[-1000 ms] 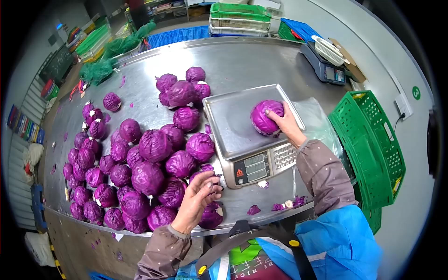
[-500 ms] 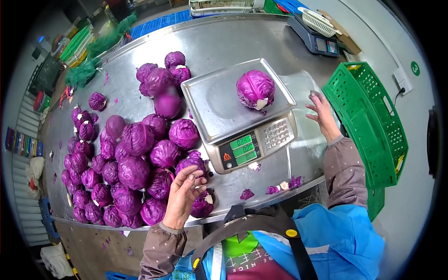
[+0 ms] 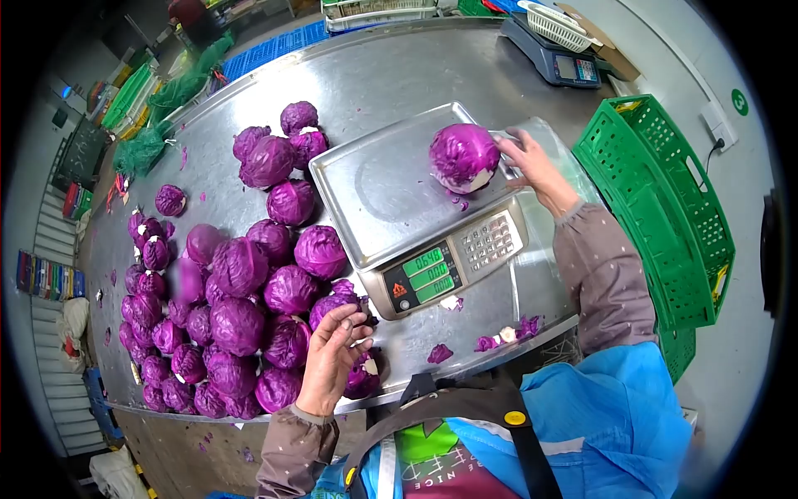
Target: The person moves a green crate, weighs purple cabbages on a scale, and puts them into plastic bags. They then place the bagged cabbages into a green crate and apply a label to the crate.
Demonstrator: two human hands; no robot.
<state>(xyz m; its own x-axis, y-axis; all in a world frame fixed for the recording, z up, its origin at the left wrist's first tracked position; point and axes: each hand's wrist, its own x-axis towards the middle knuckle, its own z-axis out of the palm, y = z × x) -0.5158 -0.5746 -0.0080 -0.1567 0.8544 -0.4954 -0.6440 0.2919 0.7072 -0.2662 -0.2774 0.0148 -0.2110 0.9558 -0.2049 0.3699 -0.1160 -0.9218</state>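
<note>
A purple cabbage (image 3: 464,158) rests on the right part of the metal pan (image 3: 378,195) of a weighing scale. Beside it is my right hand (image 3: 536,170), its fingers spread and the fingertips at the cabbage's right edge. A firm grip is not visible. My left hand (image 3: 332,358) hovers by the front of the cabbage pile (image 3: 237,326), fingers loosely bent and apart, with nothing in it. Just behind those fingers lies another purple cabbage (image 3: 328,308), partly hidden. Green digits glow on the scale's display (image 3: 428,273), above the body's front edge.
Leaf scraps (image 3: 509,334) lie along the near edge of the metal table (image 3: 465,66). Green crates (image 3: 657,216) stand close on the right. A second scale (image 3: 553,58) with a white basket (image 3: 559,27) sits at the back right. Green netting (image 3: 141,154) hangs at the left.
My right hand has moved left and forward to the cabbage on the scale. That cabbage has shifted slightly, and the display digits differ. My left hand stays nearly in place.
</note>
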